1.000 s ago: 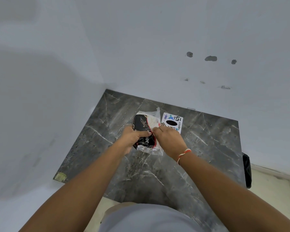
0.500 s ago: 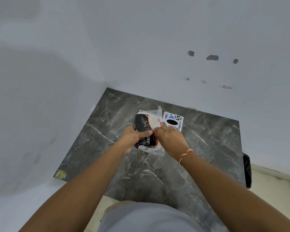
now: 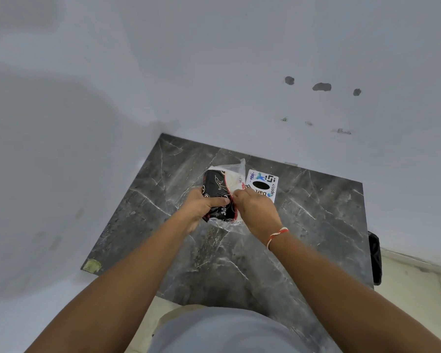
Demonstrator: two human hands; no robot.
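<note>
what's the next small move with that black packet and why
Probably pull the right hand sideways to peel the clear wrap open: the left hand grips the black packet steady, and the right pinches the wrap's edge beside it.
</note>
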